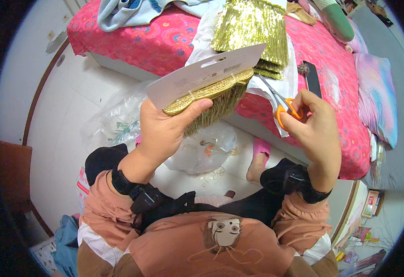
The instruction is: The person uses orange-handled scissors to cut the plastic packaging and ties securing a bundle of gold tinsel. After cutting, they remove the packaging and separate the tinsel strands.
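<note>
My left hand (169, 130) grips a gold fringe trim (222, 97) fastened to a white card (202, 71). The card has a hang slot and small printing, and pale ties hold the braided gold edge against it. The thumb presses on the braid while the fringe strands hang below. In my right hand (314, 128) is a pair of scissors with orange handles (288, 109). Its blades point up and left, close to the card's right end, and look nearly closed. Beyond them, a stack of shiny gold fringe (250, 27) lies on white sheeting (202, 41) on the bed.
A pink patterned bedspread (146, 45) covers the bed, with a black phone (312, 79) at the right. Pale blue clothing (132, 17) lies at the back left. On the floor are clear plastic bags (115, 110) and a whitish bag with scraps (195, 161), between my legs.
</note>
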A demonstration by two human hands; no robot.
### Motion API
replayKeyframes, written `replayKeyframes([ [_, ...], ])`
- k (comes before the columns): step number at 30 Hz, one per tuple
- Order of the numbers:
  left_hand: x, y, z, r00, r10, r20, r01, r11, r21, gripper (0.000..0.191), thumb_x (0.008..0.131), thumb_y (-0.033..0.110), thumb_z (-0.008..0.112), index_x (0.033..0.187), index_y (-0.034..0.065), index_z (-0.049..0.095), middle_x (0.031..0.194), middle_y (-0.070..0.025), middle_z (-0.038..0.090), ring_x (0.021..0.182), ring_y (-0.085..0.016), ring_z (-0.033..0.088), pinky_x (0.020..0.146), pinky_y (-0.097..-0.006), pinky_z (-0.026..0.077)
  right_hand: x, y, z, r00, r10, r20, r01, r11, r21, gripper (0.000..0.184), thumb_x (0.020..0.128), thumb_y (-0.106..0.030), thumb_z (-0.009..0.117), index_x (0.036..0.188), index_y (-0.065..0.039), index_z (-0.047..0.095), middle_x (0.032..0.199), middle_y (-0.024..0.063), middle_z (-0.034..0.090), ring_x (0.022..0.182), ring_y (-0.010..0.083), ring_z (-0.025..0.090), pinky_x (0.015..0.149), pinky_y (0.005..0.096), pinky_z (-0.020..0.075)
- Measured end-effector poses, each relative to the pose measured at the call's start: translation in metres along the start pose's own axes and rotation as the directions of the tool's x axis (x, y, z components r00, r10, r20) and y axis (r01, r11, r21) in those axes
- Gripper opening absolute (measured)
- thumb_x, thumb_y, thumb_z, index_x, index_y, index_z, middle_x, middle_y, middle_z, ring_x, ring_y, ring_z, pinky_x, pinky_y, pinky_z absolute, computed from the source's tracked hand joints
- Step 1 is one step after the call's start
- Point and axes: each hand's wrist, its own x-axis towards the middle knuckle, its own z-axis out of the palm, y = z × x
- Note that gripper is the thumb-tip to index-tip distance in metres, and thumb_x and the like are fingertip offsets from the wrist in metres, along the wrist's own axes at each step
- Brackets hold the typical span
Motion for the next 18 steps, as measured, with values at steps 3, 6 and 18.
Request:
replayKeyframes([
  [3,-0.0004,0.0004,0.0021,0.998,-0.063,0.003,0.063,0.994,-0.084,0.025,0.089,0.003,0.075,0.114,-0.0028,0.071,0.106,-0.0074,0.075,0.094,-0.012,0.068,0.085,-0.0278,0.053,-0.0002,0.0022,0.0039,0.999,-0.027,-0.033,0.028,1.0,0.006,0.032,0.075,-0.023,0.078,0.075,0.002,0.057,0.066,0.0146,0.06,0.059,0.0225,0.057,0.059,0.036,0.0464],
  [6,-0.0005,0.0006,0.0037,0.994,-0.108,-0.008,0.106,0.987,-0.12,0.026,0.089,0.004,0.075,0.114,-0.0021,0.071,0.108,-0.0073,0.074,0.097,-0.013,0.067,0.088,-0.0281,0.052,0.0001,0.0017,0.001,1.0,-0.019,0.001,0.019,0.999,-0.027,0.036,0.074,-0.028,0.078,0.076,0.003,0.059,0.068,0.0172,0.061,0.061,0.0273,0.061,0.06,0.038,0.0479],
  [18,-0.0005,0.0056,0.0018,0.997,-0.065,0.043,0.068,0.996,-0.056,0.025,0.089,0.004,0.075,0.113,-0.0027,0.071,0.105,-0.0075,0.075,0.094,-0.012,0.068,0.086,-0.0279,0.052,0.0019,-0.0001,0.0015,1.0,0.002,0.023,-0.002,1.0,-0.019,0.039,0.072,-0.032,0.077,0.071,0.002,0.059,0.062,0.016,0.058,0.056,0.0263,0.059,0.056,0.0381,0.0464],
])
